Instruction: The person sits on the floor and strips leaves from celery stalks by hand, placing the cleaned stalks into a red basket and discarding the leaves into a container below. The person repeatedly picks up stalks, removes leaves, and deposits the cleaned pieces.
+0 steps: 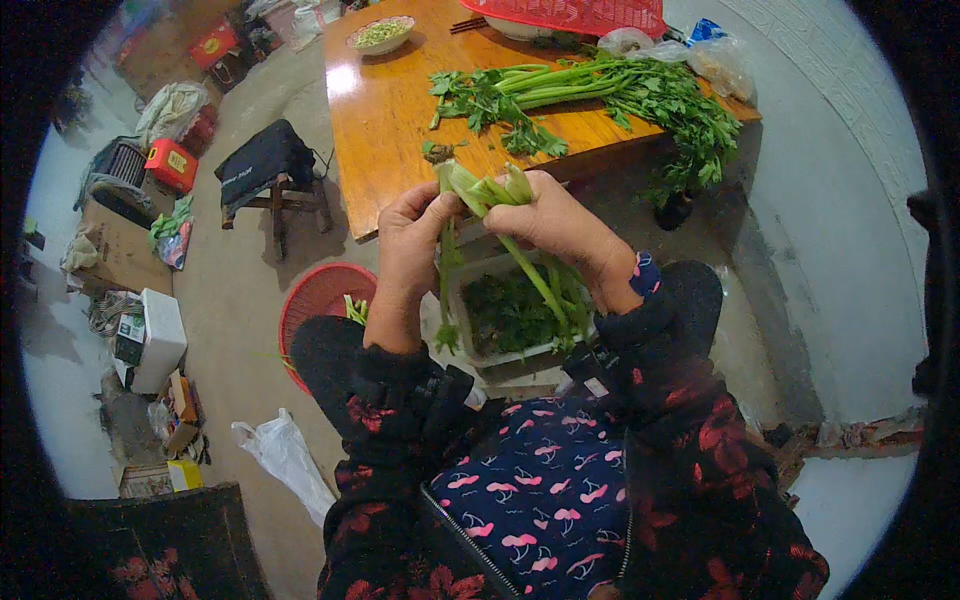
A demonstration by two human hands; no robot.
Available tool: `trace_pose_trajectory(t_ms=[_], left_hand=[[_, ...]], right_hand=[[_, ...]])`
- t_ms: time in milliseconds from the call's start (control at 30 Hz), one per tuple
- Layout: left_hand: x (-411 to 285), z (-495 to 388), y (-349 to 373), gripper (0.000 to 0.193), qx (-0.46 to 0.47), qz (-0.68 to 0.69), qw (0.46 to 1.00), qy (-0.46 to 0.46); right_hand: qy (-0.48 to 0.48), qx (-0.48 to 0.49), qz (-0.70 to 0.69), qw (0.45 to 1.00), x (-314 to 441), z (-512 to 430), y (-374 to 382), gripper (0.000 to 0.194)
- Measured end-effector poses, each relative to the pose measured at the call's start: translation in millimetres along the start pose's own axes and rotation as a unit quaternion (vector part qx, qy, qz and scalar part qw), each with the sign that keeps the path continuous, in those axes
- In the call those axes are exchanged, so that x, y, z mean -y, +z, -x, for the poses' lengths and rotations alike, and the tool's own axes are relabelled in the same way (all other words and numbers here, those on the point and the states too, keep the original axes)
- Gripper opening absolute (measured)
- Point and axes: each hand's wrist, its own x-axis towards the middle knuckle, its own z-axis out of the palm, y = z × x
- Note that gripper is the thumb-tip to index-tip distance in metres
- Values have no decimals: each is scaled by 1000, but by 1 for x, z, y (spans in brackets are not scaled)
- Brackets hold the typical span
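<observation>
My right hand is closed around a bunch of celery stalks, their pale bases pointing up and towards the table. My left hand pinches a thinner stalk at its pale base, beside the bunch; its leafy end hangs down. Below both hands stands a pale plastic tub with dark green leaves in it. On the wooden table lies a pile of leafy celery, its leaves drooping over the right edge.
A red plastic basket with cut stalks is by my left knee. On the table stand a bowl of chopped green pieces and a red mesh cover. A stool is at left; a white plastic bag lies on the floor.
</observation>
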Motion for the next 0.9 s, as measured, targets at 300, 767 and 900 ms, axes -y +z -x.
trace_pose_trajectory(t_ms=[300, 767, 900], left_hand=[[1, -20, -30, 19, -207, -391, 871, 214], [-34, 8, -3, 25, 63, -145, 987, -39], [-36, 9, -4, 26, 124, -272, 953, -37]], right_hand=[[35, 29, -31, 998, 27, 23, -1, 24], [-83, -51, -95, 991, 14, 4, -4, 25], [-167, -32, 35, 985, 11, -11, -2, 27]])
